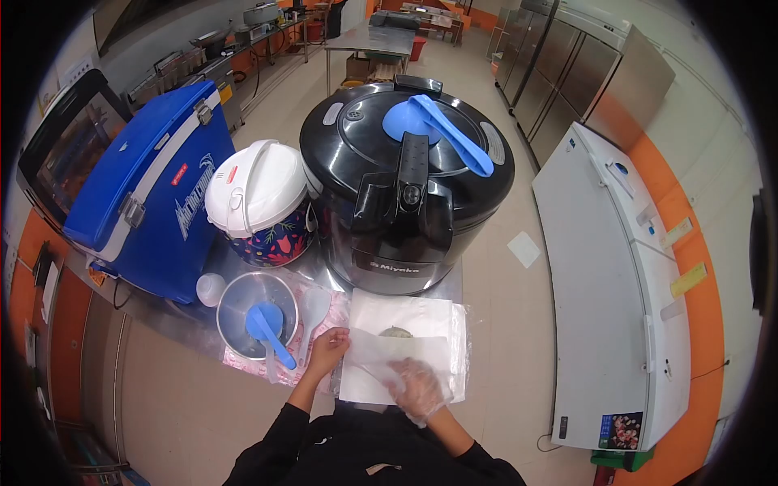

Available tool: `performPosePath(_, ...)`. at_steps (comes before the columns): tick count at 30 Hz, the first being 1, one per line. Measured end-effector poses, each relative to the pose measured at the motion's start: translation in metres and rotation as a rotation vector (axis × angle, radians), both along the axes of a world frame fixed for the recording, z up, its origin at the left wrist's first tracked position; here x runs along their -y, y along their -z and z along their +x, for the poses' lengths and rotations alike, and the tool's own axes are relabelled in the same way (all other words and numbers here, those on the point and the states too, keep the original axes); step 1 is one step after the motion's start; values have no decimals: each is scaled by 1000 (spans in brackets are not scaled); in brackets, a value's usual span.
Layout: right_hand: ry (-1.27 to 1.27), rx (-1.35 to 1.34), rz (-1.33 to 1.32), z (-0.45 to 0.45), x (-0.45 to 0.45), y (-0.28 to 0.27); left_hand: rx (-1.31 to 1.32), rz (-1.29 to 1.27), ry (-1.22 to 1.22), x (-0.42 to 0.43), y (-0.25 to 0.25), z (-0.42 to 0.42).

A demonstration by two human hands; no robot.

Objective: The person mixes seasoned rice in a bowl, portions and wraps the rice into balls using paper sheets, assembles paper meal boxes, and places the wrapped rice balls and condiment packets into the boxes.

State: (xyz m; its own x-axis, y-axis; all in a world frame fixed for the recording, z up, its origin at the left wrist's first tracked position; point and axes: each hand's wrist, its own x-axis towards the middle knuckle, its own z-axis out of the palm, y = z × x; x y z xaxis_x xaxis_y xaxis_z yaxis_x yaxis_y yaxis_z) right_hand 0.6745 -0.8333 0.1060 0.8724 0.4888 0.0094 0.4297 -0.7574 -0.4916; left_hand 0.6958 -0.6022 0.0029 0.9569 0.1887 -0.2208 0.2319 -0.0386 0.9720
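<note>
A stack of white wrapping paper (371, 312) lies at the table's front edge. On it rests a small greenish-grey lump (396, 333), partly covered by a raised paper sheet. My left hand (328, 350), bare, pinches the left edge of this sheet. In a clear plastic glove, my right hand (421, 392) has its fingers closed at the sheet's lower right edge, partly blurred. Left of my left hand, a white rice paddle (314, 317) lies beside a metal bowl (229, 312) that holds a blue scoop (266, 324).
Behind the paper stands a large black rice cooker (389, 263) with a blue ladle (454, 138) on its lid. A smaller white-lidded cooker (258, 190), a blue cooler box (154, 186) and a white cup (211, 289) are at left. A chest freezer (600, 300) stands right.
</note>
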Motion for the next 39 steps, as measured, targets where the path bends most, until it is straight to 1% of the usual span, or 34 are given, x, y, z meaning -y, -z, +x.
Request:
performPosePath(1, -12, -24, -144, -7, -6, -1, 2, 56, 8, 2, -1, 0)
performPosePath(2, -15, -31, -307, -18, -6, 11, 4, 112, 16, 5, -3, 0)
performPosePath(5, -320, -490, -548, -21, 1, 50, 292, 580, -95, 18, -17, -7)
performPosePath(8, -499, -705, -706, -10, 2, 29, 316, 934, -134, 37, -74, -28)
performPosePath(11, 17, -227, -330, -21, -9, 13, -115, 586, 125, 50, -79, -54)
performPosePath(14, 9, 137, -109, -2, -19, 47, -412, -83, 235, 53, -34, -61)
performPosePath(17, 17, 75, -118, 2, -23, 56, -412, -394, -153, 64, -10, -60)
performPosePath(20, -5, 113, -98, 5, -20, 62, -428, -453, -377, 73, -23, -47)
performPosePath(23, -16, 124, -108, 5, -17, 70, -151, 18, -329, 66, 34, -39)
performPosePath(26, -16, 145, -114, 4, -16, 66, -81, -95, -363, 57, 37, -31)
performPosePath(29, -10, 129, -86, 6, -12, 65, -94, 35, 33, 33, 27, -25)
performPosePath(32, -24, 152, -80, 9, -10, 63, -83, 156, -2, 29, 5, 14)
performPosePath(35, -28, 183, -109, 9, -10, 64, -48, 210, -153, 41, -8, 54)
performPosePath(38, -33, 181, -77, 10, -8, 67, 72, -62, 70, 25, 22, 74)
performPosePath(39, -38, 159, -82, 13, -7, 67, 18, 14, 223, 13, 19, 81)
